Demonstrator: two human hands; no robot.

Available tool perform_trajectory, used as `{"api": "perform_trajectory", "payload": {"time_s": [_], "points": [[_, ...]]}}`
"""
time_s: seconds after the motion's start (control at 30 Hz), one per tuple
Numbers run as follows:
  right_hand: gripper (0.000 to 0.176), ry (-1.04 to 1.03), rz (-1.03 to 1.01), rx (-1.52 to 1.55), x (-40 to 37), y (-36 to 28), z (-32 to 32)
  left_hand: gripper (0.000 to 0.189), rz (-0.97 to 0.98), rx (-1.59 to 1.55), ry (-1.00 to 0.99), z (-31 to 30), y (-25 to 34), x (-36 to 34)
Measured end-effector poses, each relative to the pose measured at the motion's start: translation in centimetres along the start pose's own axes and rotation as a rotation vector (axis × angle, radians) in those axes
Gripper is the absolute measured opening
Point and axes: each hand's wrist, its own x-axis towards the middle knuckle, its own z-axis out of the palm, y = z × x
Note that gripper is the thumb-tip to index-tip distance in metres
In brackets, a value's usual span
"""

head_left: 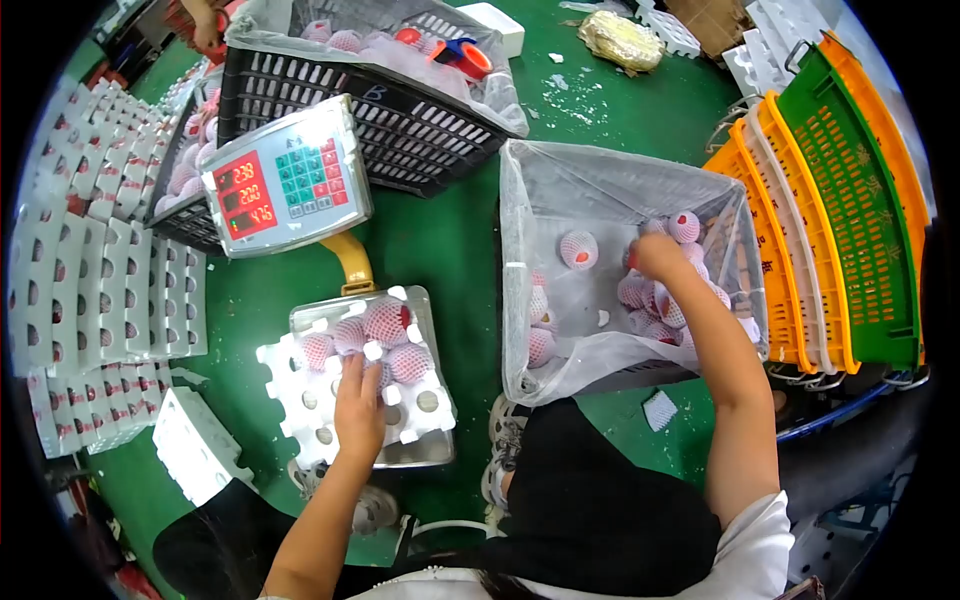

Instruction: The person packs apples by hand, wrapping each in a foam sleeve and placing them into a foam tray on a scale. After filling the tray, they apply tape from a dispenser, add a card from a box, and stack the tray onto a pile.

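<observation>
My left hand (360, 412) reaches over a white foam tray (290, 385) with fingers stretched out, touching the fruits in it. Several round red fruits in pink foam nets, such as one fruit (386, 322), sit in the tray's far cups. The tray lies on the metal platform of a digital scale (287, 180), whose red display is lit. Inside a crate lined with clear plastic (560, 185), my right hand (660, 256) is closed round a reddish fruit mostly hidden by the fingers. More netted fruits (655, 297) lie beneath and beside it.
Behind the scale stands a black crate (370, 125) of netted fruit with an orange-and-blue tape dispenser (465, 57) on top. Stacked foam trays (100, 280) rise at the left. Orange and green baskets (850, 200) stand at the right. Another person's hand (207, 25) shows at the top left.
</observation>
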Motion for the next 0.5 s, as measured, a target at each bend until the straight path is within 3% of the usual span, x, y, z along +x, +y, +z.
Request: {"api": "perform_trajectory", "payload": {"time_s": [0.07, 0.17, 0.2, 0.3, 0.43, 0.47, 0.5], "points": [[0.029, -0.165, -0.124, -0.304, 0.5, -1.6, 3.2, 0.058, -0.004, -0.004, -0.037, -0.5, 0.6, 0.0], [0.022, 0.059, -0.210, -0.432, 0.6, -2.4, 11.5, 0.066, -0.048, -0.037, 0.028, -0.9, 2.3, -1.4], [0.017, 0.146, -0.194, -0.436, 0.7, -2.4, 12.4, 0.064, -0.047, -0.067, 0.072, -0.9, 3.1, -1.8], [0.022, 0.043, -0.345, -0.402, 0.5, -1.2, 10.0, 0.057, -0.029, -0.200, 0.205, -1.7, 5.3, -2.5], [0.049, 0.128, -0.445, 0.076, -1.3, -1.4, 6.5, 0.058, 0.007, -0.443, 0.294, -4.3, 6.9, -0.8], [0.064, 0.104, -0.341, 0.285, -1.3, -2.1, 4.7, 0.057, 0.012, -0.475, 0.318, -5.1, 7.0, -0.3], [0.065, 0.107, -0.304, 0.534, -1.9, -3.2, 2.1, 0.057, 0.018, -0.505, 0.341, -5.9, 7.3, 0.1]]}}
